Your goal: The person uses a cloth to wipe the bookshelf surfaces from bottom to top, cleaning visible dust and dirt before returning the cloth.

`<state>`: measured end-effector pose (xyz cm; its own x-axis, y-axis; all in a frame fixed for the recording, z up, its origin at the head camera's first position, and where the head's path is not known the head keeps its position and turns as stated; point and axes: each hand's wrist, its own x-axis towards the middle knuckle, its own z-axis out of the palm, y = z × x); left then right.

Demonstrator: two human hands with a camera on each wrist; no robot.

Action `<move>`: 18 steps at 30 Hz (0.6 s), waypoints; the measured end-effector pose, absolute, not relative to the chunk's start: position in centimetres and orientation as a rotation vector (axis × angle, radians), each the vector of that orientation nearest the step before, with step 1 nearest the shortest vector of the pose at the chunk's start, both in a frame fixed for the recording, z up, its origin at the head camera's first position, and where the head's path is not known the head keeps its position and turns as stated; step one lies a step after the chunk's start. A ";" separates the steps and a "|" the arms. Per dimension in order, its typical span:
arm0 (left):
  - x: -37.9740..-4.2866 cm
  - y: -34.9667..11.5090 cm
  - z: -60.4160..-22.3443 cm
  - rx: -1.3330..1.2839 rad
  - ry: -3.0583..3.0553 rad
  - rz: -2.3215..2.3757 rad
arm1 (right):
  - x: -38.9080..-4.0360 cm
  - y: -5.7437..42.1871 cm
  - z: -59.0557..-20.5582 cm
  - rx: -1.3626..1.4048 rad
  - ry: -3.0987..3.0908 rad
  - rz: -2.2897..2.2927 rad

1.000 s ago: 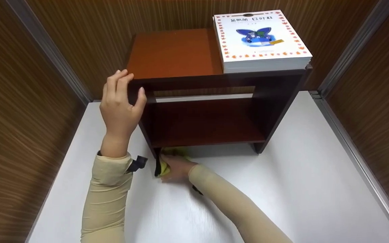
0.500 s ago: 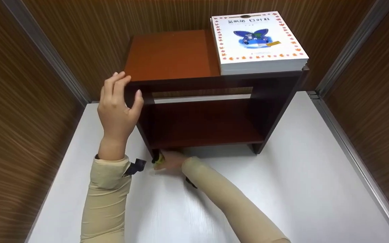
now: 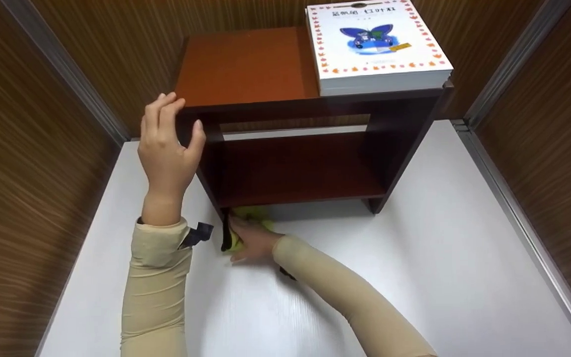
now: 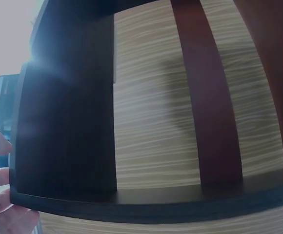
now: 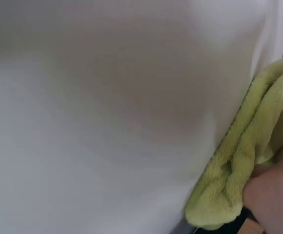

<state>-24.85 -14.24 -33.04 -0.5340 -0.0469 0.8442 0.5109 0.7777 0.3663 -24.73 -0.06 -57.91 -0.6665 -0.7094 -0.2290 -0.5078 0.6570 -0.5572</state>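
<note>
A dark brown wooden shelf unit (image 3: 305, 168) stands on a white surface. My left hand (image 3: 166, 153) rests its fingertips on the unit's upper left corner, thumb apart at the front; in the left wrist view, its fingers (image 4: 2, 200) lie along the outside edge of the frame. Down at the unit's left foot, my right hand (image 3: 255, 240) grips a yellow-green cloth (image 5: 229, 165) with a dark edge. Part of the cloth passes under the lower shelf, and some of it is hidden by the hand.
A thick stack of white picture books (image 3: 379, 44) sits on the right half of the orange-brown top (image 3: 251, 67). Wood-grain panels (image 3: 42, 163) enclose the white surface (image 3: 444, 277) at the back and both sides.
My right hand moved with the cloth in toward the shelf's left foot, then back out toward the front. The left hand stays at the corner. The head view has tilted slightly.
</note>
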 end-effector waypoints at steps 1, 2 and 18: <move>-24.9 -14.2 -33.0 -0.345 -2.024 -0.751 | -24.5 0.0 -57.8 -0.963 2.452 -0.621; -24.9 -14.1 -33.0 -0.342 -2.027 -0.757 | -24.3 0.0 -57.6 -0.971 2.463 -0.611; -24.8 -13.6 -33.0 -0.298 -2.039 -0.762 | -26.9 -1.4 -57.6 -0.814 2.458 -0.799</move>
<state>-24.84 -13.61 -33.03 -0.5571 -0.0808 0.8265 0.4808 0.7801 0.4003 -26.91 -1.43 -57.59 -0.7359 -0.6434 -0.2110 -0.3963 0.6619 -0.6362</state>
